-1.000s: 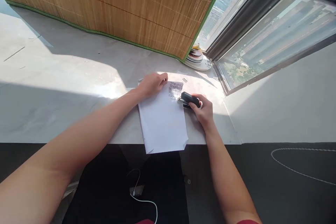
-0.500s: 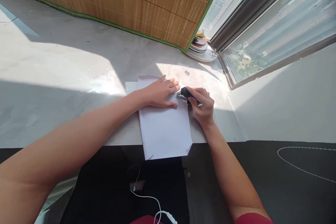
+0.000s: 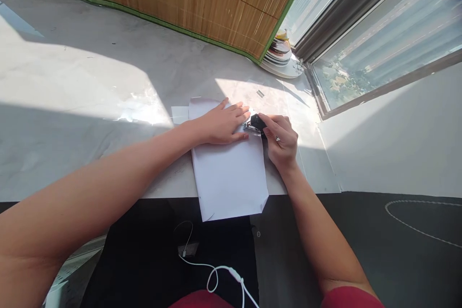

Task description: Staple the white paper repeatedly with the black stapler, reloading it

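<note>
White paper [image 3: 231, 173] lies on the pale countertop, its lower end sticking out past the front edge with bent corners. Flat on its upper part rests my left hand [image 3: 227, 122], fingers spread and pointing right. My right hand [image 3: 283, 139] is closed around a black stapler [image 3: 257, 122], whose metal front end sits over the paper's right edge, close to the left fingertips. Much of the stapler's body is hidden in the right hand. Whether its jaws are pressed together I cannot tell.
Two small strips that look like staples [image 3: 260, 93] lie beyond the paper. Stacked plates [image 3: 279, 55] stand in the corner by the window [image 3: 390, 43]. A bamboo blind [image 3: 180, 5] hangs along the back. A white cable [image 3: 212, 267] hangs before my body.
The view has shifted slightly. Both hands, the paper and the stapler keep nearly the same places relative to each other; the white cable has swung a little.
</note>
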Demonstrator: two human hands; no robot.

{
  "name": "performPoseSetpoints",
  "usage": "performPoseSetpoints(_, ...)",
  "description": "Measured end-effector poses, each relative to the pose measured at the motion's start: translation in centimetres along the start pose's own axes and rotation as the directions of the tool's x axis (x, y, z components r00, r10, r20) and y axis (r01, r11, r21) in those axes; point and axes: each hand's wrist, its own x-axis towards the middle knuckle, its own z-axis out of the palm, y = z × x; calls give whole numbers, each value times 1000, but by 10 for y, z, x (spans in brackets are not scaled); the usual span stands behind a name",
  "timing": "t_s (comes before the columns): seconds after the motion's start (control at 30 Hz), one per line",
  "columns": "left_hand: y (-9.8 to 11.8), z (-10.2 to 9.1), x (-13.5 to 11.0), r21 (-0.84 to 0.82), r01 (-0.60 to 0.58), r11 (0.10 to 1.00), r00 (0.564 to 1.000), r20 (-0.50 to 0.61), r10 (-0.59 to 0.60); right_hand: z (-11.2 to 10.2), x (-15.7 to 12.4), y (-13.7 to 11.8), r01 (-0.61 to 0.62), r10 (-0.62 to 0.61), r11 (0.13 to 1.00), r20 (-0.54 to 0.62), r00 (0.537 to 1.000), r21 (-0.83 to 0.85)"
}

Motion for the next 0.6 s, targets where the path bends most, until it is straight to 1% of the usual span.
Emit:
performPoseSetpoints(0.1, 2, 0, 0, 9, 1, 1000, 1000, 6, -1, 0, 0, -1, 31, -31, 1000, 2, 1000, 0)
performPoseSetpoints(0.23, 2, 0, 1, 17, 9, 1000, 1000, 22, -9, 1, 0, -1, 46, -44, 996, 25, 999, -74)
performPoseSetpoints(0.3, 1, 2, 2, 19, 12, 1000, 1000, 19, -12, 1, 0, -1, 47, -46, 994, 16, 999, -96)
performPoseSetpoints(0.43, 0, 4, 2, 30, 9, 1000, 1000, 17, -9, 1, 1, -2, 52, -54, 993, -21, 998, -108)
performPoseSetpoints(0.6, 4, 1, 1, 47, 22, 999, 1000, 1, -22, 2, 1, -4, 65, -66, 992, -8, 998, -108)
